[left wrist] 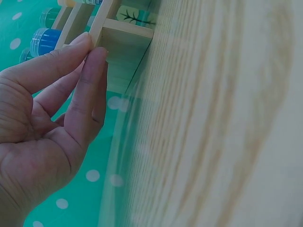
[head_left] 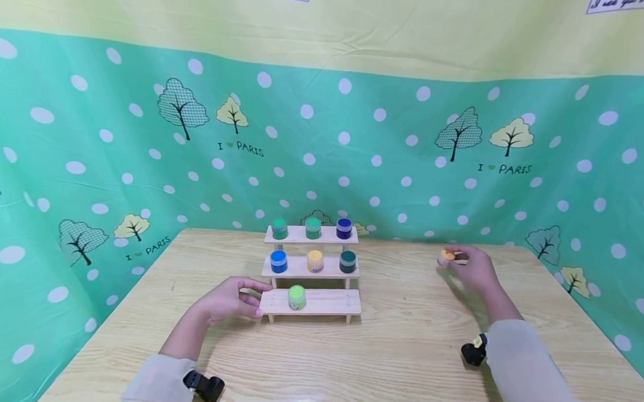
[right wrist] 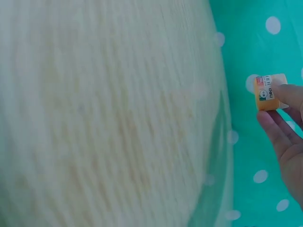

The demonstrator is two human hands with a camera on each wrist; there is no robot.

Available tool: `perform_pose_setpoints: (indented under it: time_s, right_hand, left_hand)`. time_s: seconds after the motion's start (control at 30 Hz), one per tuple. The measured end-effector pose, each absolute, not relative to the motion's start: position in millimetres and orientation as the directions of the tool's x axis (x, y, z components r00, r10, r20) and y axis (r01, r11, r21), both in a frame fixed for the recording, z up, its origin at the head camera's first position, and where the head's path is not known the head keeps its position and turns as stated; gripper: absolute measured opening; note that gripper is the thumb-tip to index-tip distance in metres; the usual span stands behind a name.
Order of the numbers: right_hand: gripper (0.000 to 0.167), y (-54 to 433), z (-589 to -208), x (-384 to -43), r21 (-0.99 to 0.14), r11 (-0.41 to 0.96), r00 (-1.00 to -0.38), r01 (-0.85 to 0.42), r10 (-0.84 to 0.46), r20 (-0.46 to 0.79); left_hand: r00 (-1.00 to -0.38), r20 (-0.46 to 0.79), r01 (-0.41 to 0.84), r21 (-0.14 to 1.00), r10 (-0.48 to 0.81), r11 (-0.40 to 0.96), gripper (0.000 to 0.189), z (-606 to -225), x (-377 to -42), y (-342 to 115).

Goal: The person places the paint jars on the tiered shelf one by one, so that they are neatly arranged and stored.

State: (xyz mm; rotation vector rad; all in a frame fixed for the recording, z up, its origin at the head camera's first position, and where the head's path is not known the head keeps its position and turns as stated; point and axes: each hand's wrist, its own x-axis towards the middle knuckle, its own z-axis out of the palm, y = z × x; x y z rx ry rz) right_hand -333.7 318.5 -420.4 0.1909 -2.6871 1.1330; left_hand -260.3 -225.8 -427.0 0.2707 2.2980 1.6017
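My left hand [head_left: 232, 300] pinches the left end of the lowest step of a three-step wooden rack [head_left: 328, 306]; thumb and fingertips meet at its edge in the left wrist view. On that step stands a light green paint jar [head_left: 297, 297]. The middle step carries a blue jar [head_left: 278, 261], a pale orange jar [head_left: 315, 261] and a dark green jar [head_left: 347, 262]. Two green jars [head_left: 313, 228] and a navy jar [head_left: 345, 228] stand on top. Far to the right, my right hand [head_left: 475, 269] holds a small orange jar [right wrist: 266, 93] with a printed label between thumb and fingers.
The rack stands on a light wood-grain table [head_left: 401, 360] toward its back edge. Behind and on both sides hangs a green curtain [head_left: 378, 143] with white dots and printed trees. Black wrist cameras [head_left: 203, 386] are strapped at both sleeves.
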Motion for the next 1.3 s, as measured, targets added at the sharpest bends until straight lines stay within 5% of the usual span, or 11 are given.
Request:
perform_pose_setpoints:
  time_s: [0.8,1.3]
  right_hand:
    - [0.038,296,-404,-303,-0.612,0.666,-0.888,-0.427,-0.181,0.423]
    - [0.035,273,-396,-281,-0.647,0.61,-0.883,-0.457,-0.223,0.413]
  left_hand:
    - [-0.925,-0.148,-0.018,0.938,0.351,0.346,0.055,-428,-260,-226]
    - [-0.928,-0.152,-0.029,0.939,0.339,0.342,0.055,-428,-261,-226]
